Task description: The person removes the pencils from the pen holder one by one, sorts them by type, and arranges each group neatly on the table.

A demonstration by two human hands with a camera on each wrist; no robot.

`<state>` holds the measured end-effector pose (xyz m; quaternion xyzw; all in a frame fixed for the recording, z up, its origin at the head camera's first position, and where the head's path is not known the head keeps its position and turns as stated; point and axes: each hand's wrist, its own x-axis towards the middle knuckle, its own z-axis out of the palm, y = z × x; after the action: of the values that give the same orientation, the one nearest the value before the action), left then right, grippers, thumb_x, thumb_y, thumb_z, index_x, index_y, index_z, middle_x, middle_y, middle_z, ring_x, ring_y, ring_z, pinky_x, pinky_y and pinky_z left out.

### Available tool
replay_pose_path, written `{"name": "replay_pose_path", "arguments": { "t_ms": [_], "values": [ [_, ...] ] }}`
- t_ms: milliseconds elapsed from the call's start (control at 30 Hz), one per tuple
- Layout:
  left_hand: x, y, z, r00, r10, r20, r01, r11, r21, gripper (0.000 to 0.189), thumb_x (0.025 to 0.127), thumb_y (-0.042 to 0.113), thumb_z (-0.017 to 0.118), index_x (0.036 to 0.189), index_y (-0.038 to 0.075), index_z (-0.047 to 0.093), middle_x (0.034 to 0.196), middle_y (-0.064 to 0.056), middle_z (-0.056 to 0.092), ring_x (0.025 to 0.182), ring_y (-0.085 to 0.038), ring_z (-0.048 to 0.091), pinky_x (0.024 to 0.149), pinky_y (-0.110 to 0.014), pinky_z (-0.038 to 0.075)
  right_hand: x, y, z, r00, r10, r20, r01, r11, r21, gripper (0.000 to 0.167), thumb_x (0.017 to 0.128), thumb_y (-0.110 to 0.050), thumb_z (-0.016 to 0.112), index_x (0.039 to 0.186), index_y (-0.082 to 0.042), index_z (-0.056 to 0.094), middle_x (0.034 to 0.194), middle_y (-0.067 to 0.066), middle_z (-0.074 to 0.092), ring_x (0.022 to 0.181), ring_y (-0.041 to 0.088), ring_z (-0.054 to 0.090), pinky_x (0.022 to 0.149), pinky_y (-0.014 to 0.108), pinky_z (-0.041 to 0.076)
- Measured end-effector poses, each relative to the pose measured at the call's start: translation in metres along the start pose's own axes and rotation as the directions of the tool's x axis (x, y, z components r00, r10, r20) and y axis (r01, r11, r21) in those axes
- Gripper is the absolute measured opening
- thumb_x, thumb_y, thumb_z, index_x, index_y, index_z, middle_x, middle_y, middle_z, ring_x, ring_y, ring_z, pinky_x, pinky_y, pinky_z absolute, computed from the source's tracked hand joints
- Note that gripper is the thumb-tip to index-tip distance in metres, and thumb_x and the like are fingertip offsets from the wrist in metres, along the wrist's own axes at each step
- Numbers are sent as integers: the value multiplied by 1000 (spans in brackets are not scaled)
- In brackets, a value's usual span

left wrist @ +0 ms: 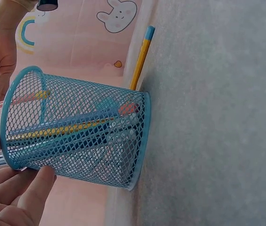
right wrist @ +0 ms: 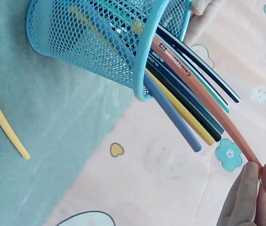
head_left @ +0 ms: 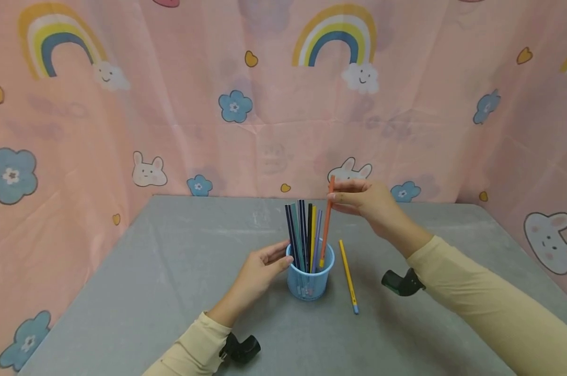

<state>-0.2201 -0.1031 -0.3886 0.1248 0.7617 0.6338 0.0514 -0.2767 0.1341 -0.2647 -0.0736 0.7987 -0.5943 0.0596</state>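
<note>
A light blue mesh pencil cup stands upright on the grey table with several pencils in it, among them dark, teal, yellow and purple ones. My left hand grips the cup's rim on its left side, thumb at the edge and fingers along the outside. Above the cup, my right hand pinches an orange pencil near its upper end. The lower end of that pencil, with a yellow band, is inside the cup's mouth, off the bottom in the left wrist view.
A yellow pencil with a blue end lies on the table just right of the cup. Behind the table hangs a pink curtain printed with rainbows, flowers and rabbits. Dark wrist cameras sit on both wrists.
</note>
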Motion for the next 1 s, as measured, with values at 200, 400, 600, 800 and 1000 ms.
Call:
{"name": "replay_pose_path", "arguments": {
  "t_ms": [200, 400, 600, 800, 1000],
  "values": [
    [0, 1, 0, 1000, 6, -1, -6, 1000, 8, 50, 99, 24, 62, 143, 2, 52, 144, -18, 55, 130, -33, 57, 106, -43, 50, 2, -2, 1, 1000, 8, -4, -7, 1000, 19, 40, 93, -20, 71, 124, 1, 62, 93, -13, 70, 91, 3, 70, 95, 32, 56],
    [-1, 1, 0, 1000, -1, -2, 1, 1000, 19, 50, 99, 25, 62, 143, 3, 52, 145, -18, 55, 131, -32, 57, 107, -44, 50, 2, -2, 0, 1000, 2, 9, -2, 1000, 24, 38, 93, -21, 70, 124, 0, 61, 94, -11, 72, 91, 4, 70, 94, 30, 57],
    [-1, 1, 0, 1000, 8, -10, -7, 1000, 18, 49, 99, 24, 62, 142, 2, 52, 144, -18, 55, 131, -32, 57, 107, -43, 50, 0, -4, -6, 1000, -3, 21, 2, 998, 56, 36, 92, -23, 71, 121, -3, 63, 92, -14, 73, 90, 3, 71, 90, 26, 58],
    [-1, -1, -1, 1000, 18, -10, -17, 1000, 25, 49, 99, 23, 62, 142, 1, 52, 143, -19, 56, 130, -33, 57, 106, -44, 50, -3, -11, -15, 999, -19, 33, 14, 990, 138, 15, 93, -18, 71, 107, -13, 68, 92, -14, 73, 88, 3, 72, 85, 21, 59],
    [0, -1, -1, 1000, 15, -12, -15, 1000, 22, 49, 99, 23, 63, 142, 1, 53, 143, -19, 56, 130, -33, 57, 106, -44, 50, -6, -15, -24, 999, -24, 31, 17, 983, 185, 10, 93, -13, 70, 93, -22, 73, 93, -12, 74, 87, 4, 72, 85, 21, 60]
  ]
}}
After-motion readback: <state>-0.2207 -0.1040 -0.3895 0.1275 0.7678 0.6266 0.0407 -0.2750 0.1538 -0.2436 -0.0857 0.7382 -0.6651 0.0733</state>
